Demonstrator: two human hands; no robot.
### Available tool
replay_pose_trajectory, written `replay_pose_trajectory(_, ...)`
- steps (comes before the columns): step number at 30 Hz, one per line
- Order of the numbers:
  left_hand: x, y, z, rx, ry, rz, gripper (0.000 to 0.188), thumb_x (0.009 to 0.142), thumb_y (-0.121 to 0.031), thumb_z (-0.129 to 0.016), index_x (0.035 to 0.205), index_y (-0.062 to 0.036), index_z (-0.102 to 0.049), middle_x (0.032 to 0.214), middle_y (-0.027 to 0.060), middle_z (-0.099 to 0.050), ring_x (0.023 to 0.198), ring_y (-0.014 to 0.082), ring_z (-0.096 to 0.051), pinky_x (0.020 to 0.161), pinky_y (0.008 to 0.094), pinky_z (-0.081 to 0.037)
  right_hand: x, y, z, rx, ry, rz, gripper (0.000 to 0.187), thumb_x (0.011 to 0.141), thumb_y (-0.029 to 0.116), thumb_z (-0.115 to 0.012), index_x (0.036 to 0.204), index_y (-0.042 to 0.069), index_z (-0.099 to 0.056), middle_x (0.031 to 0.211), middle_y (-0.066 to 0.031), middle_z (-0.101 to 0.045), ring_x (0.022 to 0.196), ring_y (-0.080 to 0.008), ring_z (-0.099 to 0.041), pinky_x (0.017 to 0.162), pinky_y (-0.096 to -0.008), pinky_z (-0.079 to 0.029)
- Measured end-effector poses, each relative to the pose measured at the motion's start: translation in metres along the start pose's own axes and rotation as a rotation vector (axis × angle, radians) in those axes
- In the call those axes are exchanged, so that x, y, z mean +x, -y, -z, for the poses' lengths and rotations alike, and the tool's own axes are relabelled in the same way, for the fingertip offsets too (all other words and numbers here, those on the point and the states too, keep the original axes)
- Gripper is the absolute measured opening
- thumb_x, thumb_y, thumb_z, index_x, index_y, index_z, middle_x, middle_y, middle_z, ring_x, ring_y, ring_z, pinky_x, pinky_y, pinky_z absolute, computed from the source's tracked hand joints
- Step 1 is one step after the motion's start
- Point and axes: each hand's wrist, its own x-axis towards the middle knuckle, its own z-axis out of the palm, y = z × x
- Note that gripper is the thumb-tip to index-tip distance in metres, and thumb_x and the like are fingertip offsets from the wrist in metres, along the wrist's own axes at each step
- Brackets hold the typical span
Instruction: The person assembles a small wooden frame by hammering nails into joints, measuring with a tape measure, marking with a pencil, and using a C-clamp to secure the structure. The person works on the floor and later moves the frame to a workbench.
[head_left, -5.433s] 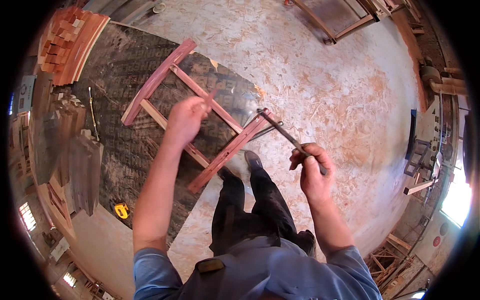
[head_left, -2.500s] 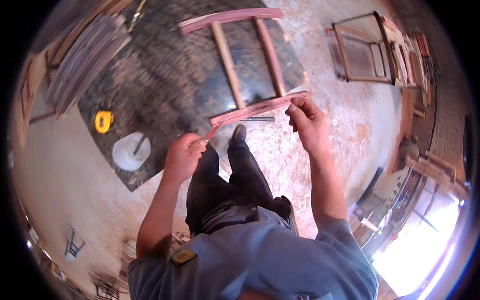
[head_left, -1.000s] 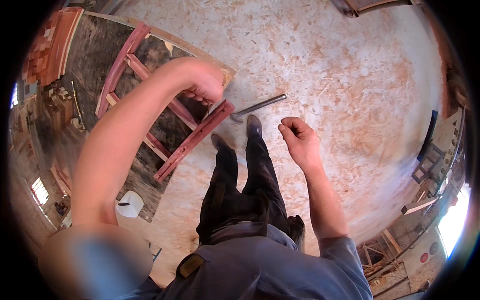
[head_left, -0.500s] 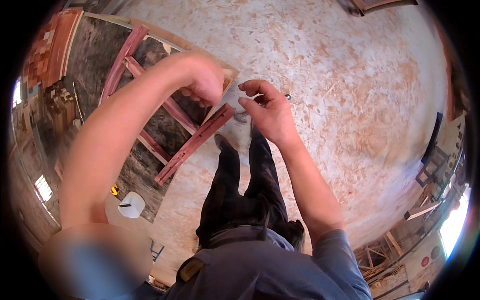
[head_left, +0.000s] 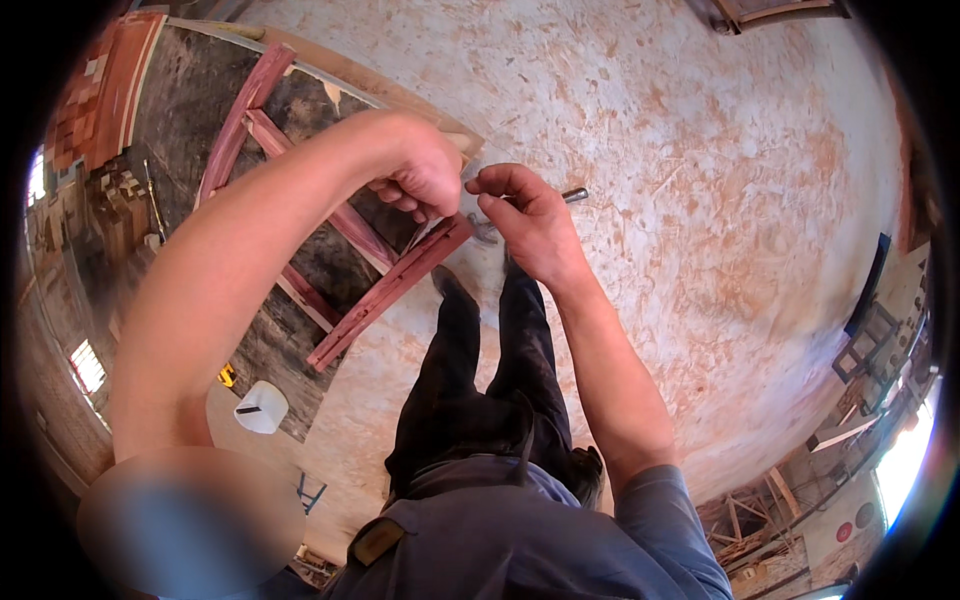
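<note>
A frame of reddish wood bars (head_left: 395,285) lies on the dark worktable (head_left: 190,90). Over its near right corner is my left hand (head_left: 420,180), fingers curled; whatever they hold is hidden. Close beside it, my right hand (head_left: 530,225) has its thumb and index finger reaching toward the left hand. A hammer (head_left: 575,195) appears to be gripped in the right palm by the other fingers. Its handle end pokes out to the right of the hand, and its metal head shows blurred below the fingers. The middle of the handle is covered by the hand.
A white container (head_left: 262,408) and a yellow tool (head_left: 227,375) sit at the worktable's near edge. Stacked reddish boards (head_left: 110,90) and wood blocks (head_left: 120,205) lie far left. The stained pale floor (head_left: 680,250) spreads to the right. Wooden pieces (head_left: 845,430) stand at the right.
My left hand has shifted slightly right and down, and my right hand slightly left, so the two are closer. More of the hammer's handle end shows. The wood frame has barely moved.
</note>
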Motion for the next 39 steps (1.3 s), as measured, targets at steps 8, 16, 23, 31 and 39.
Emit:
replay_pose_trajectory(8, 0.003, -0.003, -0.001, -0.054, -0.028, -0.014, 0.009, 0.073, -0.012, -0.057, 0.073, -0.0033, -0.058, 0.055, 0.0031, -0.049, 0.042, 0.0127, -0.041, 0.038, 0.0286, -0.029, -0.004, 0.003, -0.009, 0.08, 0.1, -0.075, 0.018, 0.092, 0.005, -0.055, 0.108, -0.002, -0.062, 0.095, -0.0065, -0.065, 0.089, -0.0126, -0.06, 0.082, -0.0281, -0.049)
replay_pose_trajectory(16, 0.0, -0.001, -0.006, -0.02, -0.054, -0.061, 0.017, 0.078, -0.013, -0.054, 0.081, 0.0019, -0.062, 0.07, 0.0093, -0.06, 0.051, 0.0174, -0.053, 0.04, 0.0309, -0.041, -0.002, -0.005, -0.011, 0.08, 0.155, -0.118, 0.02, 0.094, 0.006, -0.049, 0.106, -0.004, -0.062, 0.089, -0.0067, -0.064, 0.082, -0.0128, -0.06, 0.077, -0.0283, -0.05)
replay_pose_trajectory(23, -0.002, 0.011, -0.015, -0.044, -0.081, -0.119, 0.026, 0.078, -0.014, -0.049, 0.081, 0.0053, -0.066, 0.072, 0.0144, -0.067, 0.056, 0.0213, -0.062, 0.05, 0.0337, -0.051, -0.002, -0.007, -0.011, 0.101, 0.148, -0.124, 0.022, 0.094, 0.006, -0.049, 0.107, -0.004, -0.063, 0.088, -0.007, -0.065, 0.079, -0.0132, -0.06, 0.075, -0.0285, -0.05)
replay_pose_trajectory(31, 0.002, 0.042, -0.031, 0.077, -0.308, -0.365, 0.022, 0.077, -0.015, -0.054, 0.083, 0.0037, -0.066, 0.076, 0.019, -0.065, 0.07, 0.029, -0.066, 0.062, 0.0398, -0.051, -0.004, -0.007, -0.011, 0.064, 0.168, -0.111, 0.021, 0.096, 0.004, -0.048, 0.11, -0.003, -0.062, 0.093, -0.0041, -0.065, 0.087, -0.0104, -0.058, 0.082, -0.0265, -0.047)
replay_pose_trajectory(39, -0.011, 0.054, -0.045, -0.144, -0.398, -0.505, 0.017, 0.078, -0.011, -0.064, 0.092, -0.0001, -0.062, 0.082, 0.0129, -0.065, 0.077, 0.0225, -0.061, 0.07, 0.0345, -0.048, -0.006, -0.017, -0.01, 0.118, 0.119, -0.109, 0.021, 0.093, 0.005, -0.051, 0.107, -0.005, -0.062, 0.094, -0.0081, -0.064, 0.084, -0.014, -0.06, 0.078, -0.0285, -0.05)
